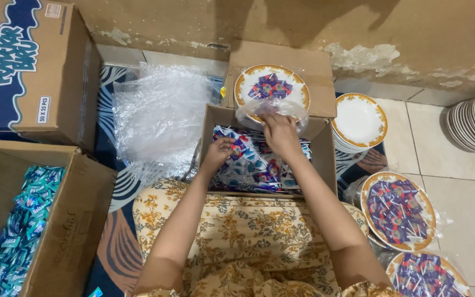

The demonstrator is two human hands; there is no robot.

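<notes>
Both hands work over the open brown cardboard box (320, 148) of small blue-and-red wrapped sachets (254, 165).

From the left: a carton of teal packets (17, 231), crumpled clear plastic sheeting (158, 118), then the left hand (218, 151) pinching what looks like one sachet. The right hand (279, 132) grips the clear bag (273, 109) around a gold-rimmed white plate (271, 85); holding the bag's mouth open steadily would help. Filled plates (397, 212) lie on the right.

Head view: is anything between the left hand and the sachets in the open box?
Nothing visible. The left hand already rests on the sachets inside the cardboard box; the right hand holds a clear plastic bag farther back.
</notes>
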